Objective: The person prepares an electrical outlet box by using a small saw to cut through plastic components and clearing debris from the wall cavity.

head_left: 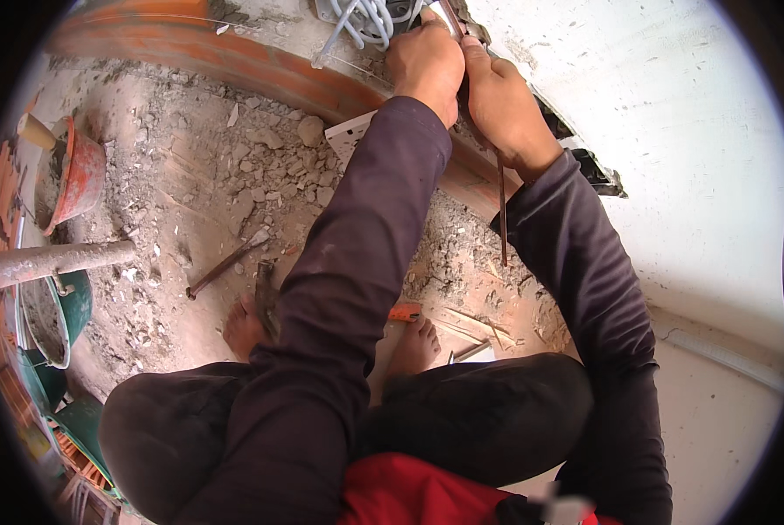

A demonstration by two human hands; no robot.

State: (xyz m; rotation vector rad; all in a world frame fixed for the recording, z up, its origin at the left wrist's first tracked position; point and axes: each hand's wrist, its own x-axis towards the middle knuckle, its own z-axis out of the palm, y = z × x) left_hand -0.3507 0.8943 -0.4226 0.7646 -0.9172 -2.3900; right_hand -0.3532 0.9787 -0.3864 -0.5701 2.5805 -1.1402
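Both my hands are together at the top, where the brick ledge meets the white wall. My left hand (pixel 425 66) is closed, knuckles up; what its fingers grip is hidden. Beside it, my right hand (pixel 507 109) is closed around a thin rusty rod (pixel 503 214), whose lower part hangs down past my wrist. A short brown length (pixel 451 19) shows between the hands; I cannot tell if it is the same rod. Loops of grey cable (pixel 365 22) lie just left of my left hand.
The low brick ledge (pixel 261 74) runs along the top. Rubble (pixel 278 157) covers the floor, with a long metal bolt or bar (pixel 226 267) on it. At left stand a red bucket (pixel 84 171), green buckets (pixel 77 306) and a pole (pixel 59 261). The white wall (pixel 689 131) rises at right.
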